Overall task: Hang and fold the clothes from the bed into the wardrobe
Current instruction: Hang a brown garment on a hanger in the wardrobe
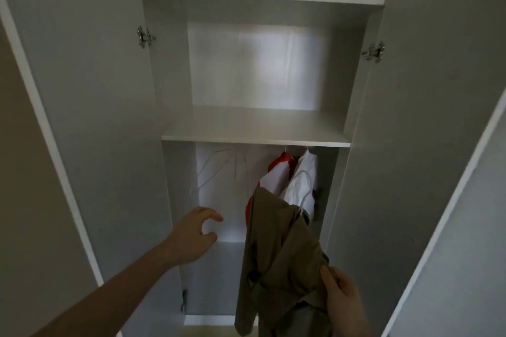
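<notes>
An olive-brown garment [276, 262] is hanging from the right hand [342, 298], whose fingers are gripping its bunched cloth. To its left, the left hand [191, 235] is reaching, fingers loosely curled and holding nothing, into the wardrobe [254, 139]. Just beyond the garment, a red-and-white top [276, 172] and a white shirt [304, 180] are hanging.

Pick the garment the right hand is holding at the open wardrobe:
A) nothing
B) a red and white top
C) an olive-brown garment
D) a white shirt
C: the right hand grips the olive-brown garment, while the white shirt hangs below the shelf.
</notes>
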Demonstrator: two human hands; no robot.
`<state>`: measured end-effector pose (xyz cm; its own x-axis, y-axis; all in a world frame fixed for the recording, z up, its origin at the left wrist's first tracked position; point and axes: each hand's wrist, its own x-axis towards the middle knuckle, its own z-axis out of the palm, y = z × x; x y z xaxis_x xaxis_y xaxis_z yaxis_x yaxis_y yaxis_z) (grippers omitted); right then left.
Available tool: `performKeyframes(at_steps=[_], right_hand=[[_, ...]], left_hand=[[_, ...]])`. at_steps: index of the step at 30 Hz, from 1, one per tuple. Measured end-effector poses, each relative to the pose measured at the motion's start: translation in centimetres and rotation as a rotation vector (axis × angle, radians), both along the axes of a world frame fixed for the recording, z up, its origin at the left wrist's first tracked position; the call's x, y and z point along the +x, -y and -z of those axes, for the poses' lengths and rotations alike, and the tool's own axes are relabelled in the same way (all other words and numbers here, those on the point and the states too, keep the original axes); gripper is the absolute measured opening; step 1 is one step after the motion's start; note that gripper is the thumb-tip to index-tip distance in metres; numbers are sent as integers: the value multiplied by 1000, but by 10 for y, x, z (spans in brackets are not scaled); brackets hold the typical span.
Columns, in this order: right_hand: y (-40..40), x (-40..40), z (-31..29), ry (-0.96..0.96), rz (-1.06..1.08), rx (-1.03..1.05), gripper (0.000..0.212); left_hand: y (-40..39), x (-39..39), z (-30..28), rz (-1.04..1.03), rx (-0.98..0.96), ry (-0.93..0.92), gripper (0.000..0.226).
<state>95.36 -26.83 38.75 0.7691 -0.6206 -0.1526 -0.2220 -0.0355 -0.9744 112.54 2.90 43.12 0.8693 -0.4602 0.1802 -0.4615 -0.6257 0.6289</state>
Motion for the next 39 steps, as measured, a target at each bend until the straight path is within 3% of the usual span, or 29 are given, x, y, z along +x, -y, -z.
performKeyframes(at_steps=[4, 14, 20, 24, 28, 32, 35, 39], right_hand=[[-3, 53, 20, 14, -30, 3, 27], [-1, 174, 62, -55, 197, 83, 24], [20, 177, 76, 4, 281, 174, 24], [37, 177, 62, -24, 226, 83, 30], [57, 170, 47, -19, 173, -9, 40], [80, 166, 37, -14, 157, -13, 46], [97, 162, 35, -6, 145, 20, 47], [113, 157, 30, -12, 99, 2, 49]], left_hand=[[7, 59, 8, 1, 6, -14, 38], [51, 210, 29, 84, -32, -154, 36], [114, 259, 38, 157, 18, -235, 34], [159, 289, 40, 210, 74, -271, 23], [198, 323, 37, 208, 118, -267, 35], [232, 360, 46, 202, 206, -220, 21], [252, 384, 58, 171, 293, -191, 42], [272, 404, 81, 159, 387, -186, 48]])
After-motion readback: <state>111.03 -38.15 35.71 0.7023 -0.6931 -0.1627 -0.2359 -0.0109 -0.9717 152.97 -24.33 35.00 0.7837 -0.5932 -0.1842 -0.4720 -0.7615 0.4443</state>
